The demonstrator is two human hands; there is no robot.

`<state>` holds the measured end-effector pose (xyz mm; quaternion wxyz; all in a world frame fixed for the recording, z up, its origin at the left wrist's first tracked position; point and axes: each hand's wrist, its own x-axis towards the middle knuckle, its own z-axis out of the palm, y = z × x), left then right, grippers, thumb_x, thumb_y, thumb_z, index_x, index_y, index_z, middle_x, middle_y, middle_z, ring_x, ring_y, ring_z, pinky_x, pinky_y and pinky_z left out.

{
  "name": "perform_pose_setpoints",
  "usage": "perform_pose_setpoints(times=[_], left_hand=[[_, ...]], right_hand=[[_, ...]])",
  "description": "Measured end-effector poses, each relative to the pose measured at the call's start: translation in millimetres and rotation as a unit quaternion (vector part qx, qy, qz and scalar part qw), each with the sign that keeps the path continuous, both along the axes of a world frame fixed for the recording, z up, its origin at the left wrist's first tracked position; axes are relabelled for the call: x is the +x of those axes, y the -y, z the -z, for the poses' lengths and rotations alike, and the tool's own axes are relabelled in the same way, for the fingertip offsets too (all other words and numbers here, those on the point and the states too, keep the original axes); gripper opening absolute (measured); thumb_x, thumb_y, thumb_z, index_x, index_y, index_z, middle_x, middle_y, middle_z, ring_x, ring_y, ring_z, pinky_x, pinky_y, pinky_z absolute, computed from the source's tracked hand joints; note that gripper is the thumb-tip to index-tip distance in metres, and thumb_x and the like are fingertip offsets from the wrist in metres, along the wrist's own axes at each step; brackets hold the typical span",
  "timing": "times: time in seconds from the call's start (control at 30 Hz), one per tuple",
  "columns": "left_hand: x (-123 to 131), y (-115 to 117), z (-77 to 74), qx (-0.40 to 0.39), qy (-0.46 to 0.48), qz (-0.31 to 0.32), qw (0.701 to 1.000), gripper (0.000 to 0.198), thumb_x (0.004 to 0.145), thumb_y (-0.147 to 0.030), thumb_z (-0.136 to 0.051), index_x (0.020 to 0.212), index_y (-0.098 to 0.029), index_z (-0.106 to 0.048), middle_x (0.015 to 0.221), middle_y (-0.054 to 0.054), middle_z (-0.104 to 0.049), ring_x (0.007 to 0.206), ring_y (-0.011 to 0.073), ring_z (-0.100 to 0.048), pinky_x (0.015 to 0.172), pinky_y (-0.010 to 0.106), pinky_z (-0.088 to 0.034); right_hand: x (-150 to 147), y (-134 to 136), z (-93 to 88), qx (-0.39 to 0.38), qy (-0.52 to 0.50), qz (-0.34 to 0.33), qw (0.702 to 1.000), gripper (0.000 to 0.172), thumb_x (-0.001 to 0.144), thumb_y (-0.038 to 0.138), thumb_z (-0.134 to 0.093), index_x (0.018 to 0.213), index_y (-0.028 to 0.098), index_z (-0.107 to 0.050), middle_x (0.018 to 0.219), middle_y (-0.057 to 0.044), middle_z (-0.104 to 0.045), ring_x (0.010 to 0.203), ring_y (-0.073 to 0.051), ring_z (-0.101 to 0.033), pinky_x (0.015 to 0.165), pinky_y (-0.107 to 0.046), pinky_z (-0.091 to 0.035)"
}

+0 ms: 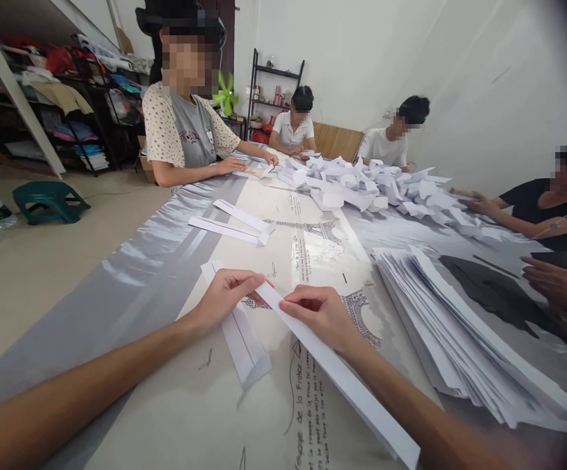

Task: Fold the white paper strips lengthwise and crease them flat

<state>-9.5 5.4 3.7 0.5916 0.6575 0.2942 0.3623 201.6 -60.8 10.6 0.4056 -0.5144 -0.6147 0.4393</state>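
A long white folded paper strip (342, 372) slants from the middle of the table toward the lower right. My left hand (229, 295) pinches its far end between thumb and fingers. Close by, my right hand (320, 313) grips the strip's edge, thumb on top. Under my left hand and wrist lies another folded paper strip (246, 349), flat on the cloth and partly covered. Farther off, two more folded strips (227, 228) rest on the table, their right ends meeting.
A stack of folded white paper (459, 333) lies at the right. Behind it spreads a big heap of folded paper pieces (376, 186). Several people sit or stand around the printed tablecloth (166, 405). A green stool (51, 199) stands on the floor at left.
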Motion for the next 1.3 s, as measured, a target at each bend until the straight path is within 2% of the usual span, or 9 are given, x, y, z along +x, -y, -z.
perform_pose_setpoints(times=[0.13, 0.3, 0.43, 0.57, 0.7, 0.83, 0.93, 1.13, 1.3], left_hand=[[-2, -9, 3.2, -0.016, 0.066, -0.105, 0.992, 0.031, 0.089, -0.045, -0.068, 0.075, -0.019, -0.077, 0.078, 0.004, -0.072, 0.070, 0.0182, -0.064, 0.070, 0.029, -0.052], [-9, -29, 3.2, -0.029, 0.086, -0.202, 0.975, 0.028, 0.083, -0.044, -0.075, 0.072, -0.018, -0.076, 0.079, 0.004, -0.072, 0.069, 0.0160, -0.062, 0.070, 0.029, -0.052], [-6, -24, 3.5, -0.078, 0.111, -0.180, 0.974, 0.027, 0.079, -0.044, -0.080, 0.084, -0.018, -0.078, 0.091, 0.004, -0.075, 0.076, 0.0151, -0.066, 0.077, 0.028, -0.054], [5, -3, 5.7, -0.131, 0.098, -0.104, 0.981, 0.038, 0.078, -0.044, -0.082, 0.107, -0.019, -0.076, 0.096, 0.007, -0.078, 0.083, 0.0193, -0.071, 0.084, 0.032, -0.055], [9, 7, 4.7, -0.112, 0.056, -0.073, 0.989, 0.032, 0.083, -0.046, -0.078, 0.091, -0.015, -0.080, 0.104, 0.012, -0.078, 0.090, 0.0245, -0.072, 0.088, 0.036, -0.056], [1, -8, 4.7, -0.094, 0.081, -0.137, 0.983, 0.029, 0.082, -0.044, -0.079, 0.089, -0.016, -0.080, 0.102, 0.011, -0.078, 0.095, 0.0253, -0.072, 0.088, 0.036, -0.056], [-3, -18, 7.3, -0.092, 0.085, -0.149, 0.981, 0.028, 0.082, -0.044, -0.079, 0.088, -0.017, -0.079, 0.105, 0.010, -0.078, 0.099, 0.0250, -0.071, 0.090, 0.035, -0.056], [2, -9, 10.4, -0.092, 0.038, -0.070, 0.993, 0.031, 0.085, -0.047, -0.075, 0.082, -0.016, -0.079, 0.089, 0.010, -0.078, 0.083, 0.0223, -0.072, 0.088, 0.037, -0.057], [-1, -14, 6.5, -0.069, 0.079, -0.122, 0.987, 0.028, 0.083, -0.044, -0.077, 0.080, -0.016, -0.079, 0.090, 0.009, -0.078, 0.087, 0.0237, -0.071, 0.087, 0.037, -0.057]], right_hand=[[4, -2, -3.2, -0.054, -0.005, -0.051, 0.997, 0.025, 0.086, 0.042, -0.072, 0.076, 0.020, -0.074, 0.066, 0.000, -0.060, 0.054, -0.011, -0.047, 0.050, -0.026, -0.035], [11, -7, 0.7, -0.044, 0.032, -0.030, 0.998, 0.033, 0.085, 0.045, -0.073, 0.066, 0.018, -0.068, 0.057, 0.003, -0.050, 0.050, -0.009, -0.039, 0.047, -0.026, -0.027], [11, -6, 4.4, -0.020, 0.027, -0.017, 0.999, 0.034, 0.085, 0.046, -0.073, 0.065, 0.019, -0.068, 0.056, 0.003, -0.050, 0.051, -0.010, -0.038, 0.047, -0.026, -0.026], [4, -4, 6.6, -0.017, -0.004, -0.012, 1.000, 0.033, 0.085, 0.044, -0.074, 0.065, 0.019, -0.068, 0.059, 0.003, -0.054, 0.052, -0.010, -0.040, 0.048, -0.026, -0.029], [0, -6, 8.1, -0.044, -0.023, -0.025, 0.998, 0.034, 0.086, 0.047, -0.073, 0.068, 0.018, -0.070, 0.060, 0.002, -0.058, 0.051, -0.009, -0.047, 0.046, -0.024, -0.035], [6, -9, 10.2, -0.119, -0.022, -0.094, 0.988, 0.044, 0.092, 0.057, -0.063, 0.077, 0.017, -0.074, 0.060, -0.001, -0.064, 0.047, -0.012, -0.060, 0.043, -0.023, -0.046], [10, -10, 11.5, -0.110, -0.016, -0.092, 0.989, 0.045, 0.091, 0.057, -0.064, 0.077, 0.016, -0.074, 0.062, -0.001, -0.066, 0.045, -0.013, -0.063, 0.039, -0.023, -0.048], [5, -8, 12.3, -0.080, -0.018, -0.064, 0.995, 0.042, 0.090, 0.055, -0.066, 0.077, 0.017, -0.075, 0.069, -0.003, -0.070, 0.045, -0.012, -0.064, 0.037, -0.021, -0.047], [10, -10, 10.1, -0.107, -0.042, -0.133, 0.984, 0.043, 0.094, 0.055, -0.063, 0.085, 0.016, -0.077, 0.071, -0.005, -0.073, 0.056, -0.016, -0.071, 0.049, -0.024, -0.055]])
